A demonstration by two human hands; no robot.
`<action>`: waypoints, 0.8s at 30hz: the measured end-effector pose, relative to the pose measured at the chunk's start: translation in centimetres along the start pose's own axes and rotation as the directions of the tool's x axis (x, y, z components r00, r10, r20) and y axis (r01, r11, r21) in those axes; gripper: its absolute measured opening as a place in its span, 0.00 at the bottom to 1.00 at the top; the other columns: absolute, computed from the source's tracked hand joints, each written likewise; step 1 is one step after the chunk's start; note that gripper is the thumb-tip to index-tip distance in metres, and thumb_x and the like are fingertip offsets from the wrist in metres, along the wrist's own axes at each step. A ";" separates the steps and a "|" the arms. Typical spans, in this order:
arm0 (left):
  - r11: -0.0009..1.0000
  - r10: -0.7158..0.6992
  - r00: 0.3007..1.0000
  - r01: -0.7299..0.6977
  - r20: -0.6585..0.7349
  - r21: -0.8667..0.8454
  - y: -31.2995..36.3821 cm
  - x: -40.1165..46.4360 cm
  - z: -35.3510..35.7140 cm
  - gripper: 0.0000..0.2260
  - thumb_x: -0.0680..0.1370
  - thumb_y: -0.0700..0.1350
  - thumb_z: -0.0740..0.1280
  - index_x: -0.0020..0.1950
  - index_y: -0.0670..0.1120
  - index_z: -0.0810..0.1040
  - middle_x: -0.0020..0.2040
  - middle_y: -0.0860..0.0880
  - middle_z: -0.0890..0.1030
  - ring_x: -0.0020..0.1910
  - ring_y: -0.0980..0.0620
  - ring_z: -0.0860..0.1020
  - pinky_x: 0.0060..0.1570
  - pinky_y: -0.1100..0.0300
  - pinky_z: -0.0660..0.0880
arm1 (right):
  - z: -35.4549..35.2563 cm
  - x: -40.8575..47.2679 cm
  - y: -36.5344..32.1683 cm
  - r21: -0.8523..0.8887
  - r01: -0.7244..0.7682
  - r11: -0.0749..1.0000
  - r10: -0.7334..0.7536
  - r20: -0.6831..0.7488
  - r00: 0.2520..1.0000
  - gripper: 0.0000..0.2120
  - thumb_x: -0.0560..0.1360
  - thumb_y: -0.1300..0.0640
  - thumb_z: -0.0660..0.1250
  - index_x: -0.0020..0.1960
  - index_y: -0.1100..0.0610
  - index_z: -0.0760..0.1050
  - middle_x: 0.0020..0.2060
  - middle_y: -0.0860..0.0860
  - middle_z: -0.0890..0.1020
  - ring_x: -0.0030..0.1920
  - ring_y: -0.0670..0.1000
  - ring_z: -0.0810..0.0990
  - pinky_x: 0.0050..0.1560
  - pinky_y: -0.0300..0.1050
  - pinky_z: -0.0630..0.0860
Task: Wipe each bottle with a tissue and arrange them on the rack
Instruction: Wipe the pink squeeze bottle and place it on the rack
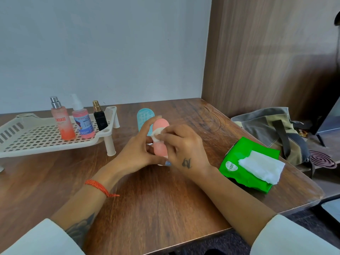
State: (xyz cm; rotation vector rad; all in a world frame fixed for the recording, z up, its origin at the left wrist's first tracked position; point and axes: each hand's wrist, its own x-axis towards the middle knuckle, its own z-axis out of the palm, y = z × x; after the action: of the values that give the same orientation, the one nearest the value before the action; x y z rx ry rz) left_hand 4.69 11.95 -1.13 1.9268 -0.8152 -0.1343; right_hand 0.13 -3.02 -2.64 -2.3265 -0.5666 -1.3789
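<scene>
Three bottles already stand on the cream perforated plastic rack (36,137). Right of the rack, the left hand (136,153) grips a pink capsule-shaped bottle (161,142) while the right hand (184,148) pinches a white tissue wad (156,134) against it. A blue capsule-shaped bottle (144,116) behind waits unwiped, likely last.

Both hands cover the lower end of the pink bottle (160,139); the rack (36,144) is cut off at the frame's left edge.
</scene>
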 end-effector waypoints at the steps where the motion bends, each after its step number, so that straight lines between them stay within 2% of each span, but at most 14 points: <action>1: 1.000 -0.010 1.000 0.010 0.001 -0.018 0.1 0.0 0.0 0.48 0.61 0.36 0.80 0.68 0.68 0.58 0.53 0.51 0.80 0.44 0.51 0.84 0.48 0.56 0.80 | -0.1 0.1 0.0 0.028 -0.044 0.999 0.045 -0.029 0.999 0.10 0.70 0.66 0.65 0.47 0.60 0.83 0.42 0.54 0.83 0.43 0.54 0.81 0.44 0.44 0.78; 5: 0.999 -0.035 0.999 0.035 0.001 0.033 0.2 0.1 0.0 0.49 0.61 0.39 0.81 0.69 0.67 0.56 0.52 0.52 0.80 0.43 0.54 0.84 0.49 0.57 0.80 | -0.5 0.3 0.1 0.056 -0.239 0.969 0.240 -0.007 0.971 0.08 0.69 0.67 0.67 0.46 0.61 0.82 0.41 0.53 0.85 0.40 0.52 0.83 0.39 0.42 0.79; 9: 0.996 -0.053 0.999 0.053 -0.008 0.074 0.0 0.1 0.0 0.49 0.60 0.43 0.81 0.67 0.71 0.54 0.54 0.53 0.77 0.44 0.56 0.83 0.53 0.54 0.78 | -0.6 0.3 0.2 0.006 -0.485 0.875 0.481 0.114 0.869 0.06 0.73 0.65 0.67 0.49 0.61 0.80 0.44 0.54 0.84 0.44 0.53 0.82 0.44 0.47 0.79; 11: 0.995 -0.053 0.999 0.053 -0.010 0.079 -0.1 0.2 -0.1 0.49 0.60 0.44 0.82 0.65 0.73 0.54 0.54 0.53 0.77 0.45 0.54 0.83 0.54 0.53 0.78 | -0.6 0.3 0.2 0.007 -0.500 0.866 0.497 0.104 0.861 0.07 0.74 0.64 0.66 0.51 0.60 0.79 0.45 0.54 0.84 0.44 0.52 0.82 0.45 0.46 0.80; 13: 0.997 -0.040 0.999 0.041 -0.006 0.061 -0.2 0.1 -0.1 0.49 0.59 0.43 0.82 0.64 0.74 0.55 0.54 0.53 0.77 0.45 0.55 0.83 0.53 0.54 0.78 | -0.8 0.6 -0.1 0.036 -0.390 0.920 0.390 0.008 0.921 0.06 0.72 0.63 0.67 0.49 0.60 0.80 0.42 0.52 0.84 0.41 0.51 0.82 0.41 0.45 0.79; 15: 0.999 -0.023 1.000 0.024 -0.006 0.027 -0.2 0.1 0.0 0.48 0.60 0.41 0.81 0.65 0.72 0.56 0.54 0.53 0.78 0.44 0.54 0.83 0.50 0.57 0.79 | -0.9 0.5 -0.5 0.041 -0.202 0.979 0.204 -0.045 0.978 0.06 0.69 0.64 0.68 0.46 0.60 0.81 0.41 0.52 0.83 0.40 0.51 0.81 0.39 0.42 0.77; 18: 0.999 -0.002 1.000 0.003 -0.015 0.054 -0.2 0.1 0.0 0.46 0.63 0.37 0.78 0.63 0.73 0.55 0.52 0.56 0.78 0.47 0.58 0.81 0.48 0.67 0.75 | -0.6 0.1 -0.8 0.003 0.038 0.999 -0.038 0.020 0.999 0.06 0.67 0.65 0.69 0.42 0.59 0.82 0.41 0.52 0.82 0.42 0.53 0.80 0.40 0.44 0.76; 21: 0.996 -0.005 1.000 0.006 -0.011 0.093 -0.3 0.3 -0.1 0.46 0.65 0.38 0.77 0.61 0.75 0.52 0.47 0.54 0.80 0.45 0.61 0.80 0.44 0.71 0.72 | -0.3 -0.1 -0.3 -0.023 0.103 0.994 -0.100 0.082 0.992 0.06 0.67 0.65 0.68 0.40 0.59 0.82 0.40 0.52 0.83 0.41 0.52 0.79 0.39 0.44 0.76; 24: 0.996 -0.025 1.000 0.025 -0.002 0.082 -0.3 0.3 -0.1 0.46 0.65 0.38 0.77 0.65 0.71 0.52 0.49 0.54 0.79 0.47 0.56 0.80 0.49 0.66 0.74 | -0.4 -0.1 -0.2 -0.014 0.079 0.997 -0.077 0.082 0.994 0.05 0.66 0.65 0.68 0.40 0.59 0.82 0.40 0.52 0.83 0.40 0.52 0.79 0.39 0.43 0.76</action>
State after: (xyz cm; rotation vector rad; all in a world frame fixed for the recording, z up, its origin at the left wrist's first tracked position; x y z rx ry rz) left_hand 5.11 11.92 -1.29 2.0143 -0.8069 -0.1171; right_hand -0.31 -3.05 -2.52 -2.4068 -0.6788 -1.3329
